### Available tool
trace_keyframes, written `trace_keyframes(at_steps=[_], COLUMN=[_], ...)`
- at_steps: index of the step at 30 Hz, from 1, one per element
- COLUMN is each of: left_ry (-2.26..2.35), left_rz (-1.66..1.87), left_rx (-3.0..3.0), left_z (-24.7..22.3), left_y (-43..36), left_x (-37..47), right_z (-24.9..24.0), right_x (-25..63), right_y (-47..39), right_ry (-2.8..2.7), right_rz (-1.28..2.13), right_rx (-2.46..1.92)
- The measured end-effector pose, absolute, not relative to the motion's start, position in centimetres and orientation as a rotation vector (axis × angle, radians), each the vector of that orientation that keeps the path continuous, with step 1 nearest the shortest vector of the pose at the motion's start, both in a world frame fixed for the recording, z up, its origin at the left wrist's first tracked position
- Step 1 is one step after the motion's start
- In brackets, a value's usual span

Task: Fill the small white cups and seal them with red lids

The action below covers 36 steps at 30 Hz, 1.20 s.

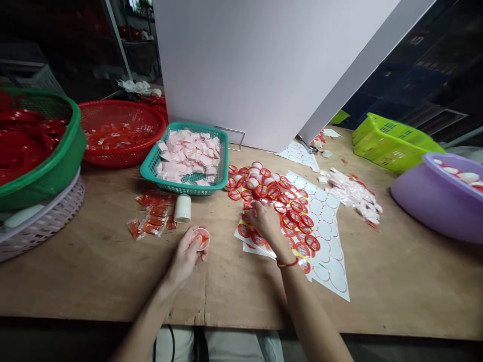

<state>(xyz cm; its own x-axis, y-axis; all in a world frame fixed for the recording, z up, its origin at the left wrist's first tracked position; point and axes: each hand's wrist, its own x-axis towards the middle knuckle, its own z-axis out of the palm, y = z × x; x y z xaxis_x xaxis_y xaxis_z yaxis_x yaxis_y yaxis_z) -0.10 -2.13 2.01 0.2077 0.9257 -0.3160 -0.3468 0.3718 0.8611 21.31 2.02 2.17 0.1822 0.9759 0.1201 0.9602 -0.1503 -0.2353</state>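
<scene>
One cup (207,244) is clamped in the left hand (183,255) above the worktop (113,281), thumb over its red packet (204,238); gentle pressure should spare the rim. Well apart, the right hand (266,220) reaches into the discs (294,216), its grip hidden; lifting one by its edge seems cleanest.

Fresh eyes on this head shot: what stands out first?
Probably the pile of glossy red discs just right of centre, the right hand among them. Then the teal basket of pale pink packets, beyond the left hand, and the purple tub at the right edge.
</scene>
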Motion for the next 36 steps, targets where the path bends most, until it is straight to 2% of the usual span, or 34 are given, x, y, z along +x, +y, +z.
trace_keyframes(at_steps=[6,12,19,26,36], left_ry=[0.879,0.938,0.951,0.529,0.670], left_rz=[0.932,0.913,0.934,0.829,0.977], left_rx=[0.730,0.735,0.538,0.440,0.560], left_z=[2.5,1.9,2.3,2.5,3.2], left_y=[-2.7,-2.6,-2.5,-2.8,-3.6], left_x=[-0.1,0.6,0.5,-0.7,-0.3], right_z=[1.8,3.1,0.9,1.8,2.2], right_x=[21.4,15.4,11.9,12.4,12.4], right_y=[2.0,-3.1,-6.0,-6.1,-5.9], right_ry=[-1.953,-1.895,-1.797,-1.741,-1.701], right_rz=[0.075,0.470,0.451,0.495,0.373], right_rx=[-2.097,-1.277,-1.268,-1.221,-1.202])
